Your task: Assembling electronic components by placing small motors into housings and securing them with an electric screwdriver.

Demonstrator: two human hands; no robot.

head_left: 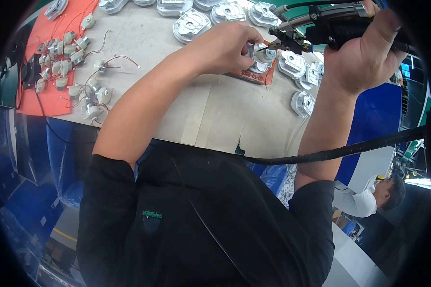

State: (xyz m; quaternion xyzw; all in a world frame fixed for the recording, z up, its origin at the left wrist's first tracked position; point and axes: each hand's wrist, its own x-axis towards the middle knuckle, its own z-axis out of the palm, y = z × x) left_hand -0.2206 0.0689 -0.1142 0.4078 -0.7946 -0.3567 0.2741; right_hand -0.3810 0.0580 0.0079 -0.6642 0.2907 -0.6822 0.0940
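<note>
My right hand [361,64] is wrapped round a black electric screwdriver [340,25] at the upper right. The tool lies almost level, and its narrow tip points left at a white plastic housing [259,66]. A small motor [267,54] sits in that housing beside the tip; whether the tip touches a screw cannot be made out. Beneath the housing is an orange-brown block [250,76]. My left hand [227,47] reaches in from the left, thumb and fingers curled onto the housing's left edge.
Several white round housings [192,26] stand along the far side and right of the table [172,95]. Small motors with thin wires [62,67] lie on a red mat [26,98] at left. A black cable [340,153] crosses near my right forearm. A person [368,198] is at far right.
</note>
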